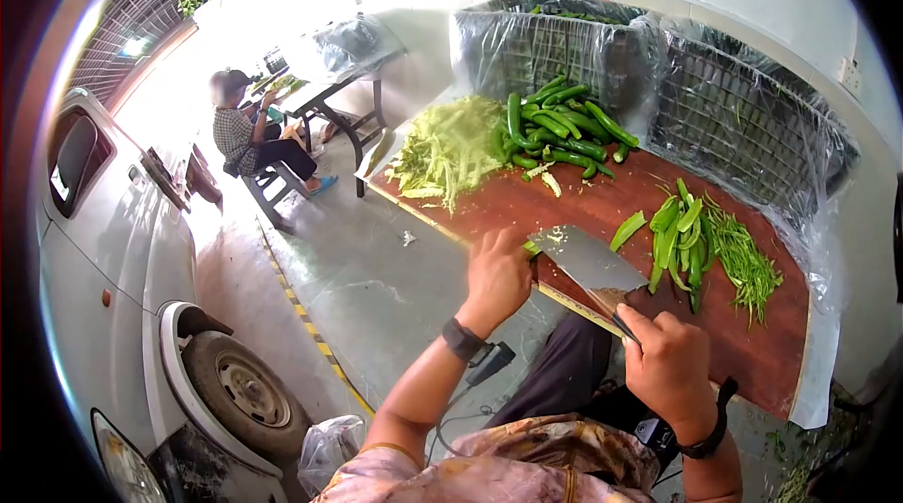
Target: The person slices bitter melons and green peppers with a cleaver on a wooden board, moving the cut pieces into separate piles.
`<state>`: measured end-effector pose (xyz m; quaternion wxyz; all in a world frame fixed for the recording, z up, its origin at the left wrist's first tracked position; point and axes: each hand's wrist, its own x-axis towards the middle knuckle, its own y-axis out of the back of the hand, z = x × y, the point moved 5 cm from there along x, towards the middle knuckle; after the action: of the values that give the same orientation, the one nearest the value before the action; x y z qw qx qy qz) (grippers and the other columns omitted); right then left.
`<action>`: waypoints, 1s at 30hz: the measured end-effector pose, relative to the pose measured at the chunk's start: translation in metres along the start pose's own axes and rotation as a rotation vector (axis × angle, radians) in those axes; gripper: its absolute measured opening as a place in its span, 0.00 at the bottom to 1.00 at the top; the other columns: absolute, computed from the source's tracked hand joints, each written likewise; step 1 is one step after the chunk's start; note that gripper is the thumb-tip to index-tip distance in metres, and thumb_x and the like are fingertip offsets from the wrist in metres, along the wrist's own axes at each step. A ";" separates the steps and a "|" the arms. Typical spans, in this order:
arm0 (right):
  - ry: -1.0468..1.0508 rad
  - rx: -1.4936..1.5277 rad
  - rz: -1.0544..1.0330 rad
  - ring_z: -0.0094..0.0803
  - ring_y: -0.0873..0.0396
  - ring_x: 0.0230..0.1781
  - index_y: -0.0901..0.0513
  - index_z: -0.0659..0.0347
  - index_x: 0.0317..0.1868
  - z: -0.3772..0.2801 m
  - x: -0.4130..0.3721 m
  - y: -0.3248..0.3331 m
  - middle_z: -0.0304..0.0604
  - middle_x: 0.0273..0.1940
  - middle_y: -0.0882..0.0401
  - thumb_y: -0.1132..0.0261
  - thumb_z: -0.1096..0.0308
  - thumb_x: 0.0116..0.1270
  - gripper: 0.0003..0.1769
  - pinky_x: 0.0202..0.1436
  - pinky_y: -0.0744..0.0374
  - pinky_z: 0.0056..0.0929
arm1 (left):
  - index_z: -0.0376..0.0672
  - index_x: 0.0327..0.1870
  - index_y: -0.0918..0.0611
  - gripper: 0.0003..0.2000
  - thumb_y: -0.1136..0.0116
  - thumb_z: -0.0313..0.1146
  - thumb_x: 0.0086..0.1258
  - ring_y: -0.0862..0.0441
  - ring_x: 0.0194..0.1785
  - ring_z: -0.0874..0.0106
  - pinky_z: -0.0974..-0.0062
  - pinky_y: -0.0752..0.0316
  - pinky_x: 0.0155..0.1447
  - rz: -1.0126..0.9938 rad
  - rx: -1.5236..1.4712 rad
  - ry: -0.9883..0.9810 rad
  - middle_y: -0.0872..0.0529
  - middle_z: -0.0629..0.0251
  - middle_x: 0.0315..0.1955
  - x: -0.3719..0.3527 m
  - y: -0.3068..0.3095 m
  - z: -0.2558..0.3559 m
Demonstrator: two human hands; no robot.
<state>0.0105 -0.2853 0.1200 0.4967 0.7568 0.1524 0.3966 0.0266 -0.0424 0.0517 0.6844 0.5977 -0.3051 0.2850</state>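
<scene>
My right hand (663, 362) is wrapped round the handle of a broad cleaver (588, 259), whose blade lies flat-angled over the front edge of the red-brown table (470, 221). At the blade's far end, my left hand (499, 275) is closed on a green pepper, mostly hidden by the fingers and blade. Whole green peppers (564, 127) are heaped at the back of the table. Pale shredded pieces (451, 146) form a pile left of them. Right of the blade lie split peppers (682, 240) and thin green strips (743, 263).
Plastic-lined crates (743, 117) stand behind the table. At the back left a person (249, 136) sits on a stool by a second table (324, 94). A white vehicle (122, 259) is on the left. A clear plastic bag (329, 451) lies near my left elbow.
</scene>
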 end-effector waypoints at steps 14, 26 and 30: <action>0.032 -0.026 -0.059 0.45 0.22 0.23 0.14 0.54 0.54 -0.013 -0.007 0.006 0.46 0.26 0.25 0.31 0.68 0.56 0.22 0.25 0.24 0.42 | 0.45 0.32 0.17 0.03 0.38 0.33 0.61 0.21 0.41 0.59 0.59 0.28 0.45 -0.204 -0.113 0.166 0.20 0.62 0.32 -0.021 -0.027 0.000; 0.016 -0.110 -0.111 0.48 0.21 0.23 0.14 0.55 0.54 -0.018 -0.001 0.002 0.49 0.26 0.24 0.31 0.69 0.58 0.21 0.27 0.24 0.43 | 0.47 0.48 0.18 0.12 0.37 0.35 0.65 0.25 0.49 0.63 0.62 0.33 0.54 -0.103 0.038 -0.029 0.20 0.67 0.41 -0.026 -0.017 0.013; 0.018 -0.112 -0.123 0.48 0.22 0.23 0.14 0.55 0.54 -0.021 -0.002 0.005 0.48 0.26 0.24 0.30 0.68 0.58 0.21 0.27 0.24 0.43 | 0.47 0.43 0.17 0.08 0.37 0.35 0.64 0.26 0.48 0.63 0.63 0.33 0.53 -0.143 0.039 -0.010 0.21 0.67 0.39 -0.025 -0.014 0.016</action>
<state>-0.0076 -0.2755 0.1275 0.5602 0.7134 0.1809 0.3801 0.0197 -0.0604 0.0258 0.6897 0.6327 -0.2593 0.2384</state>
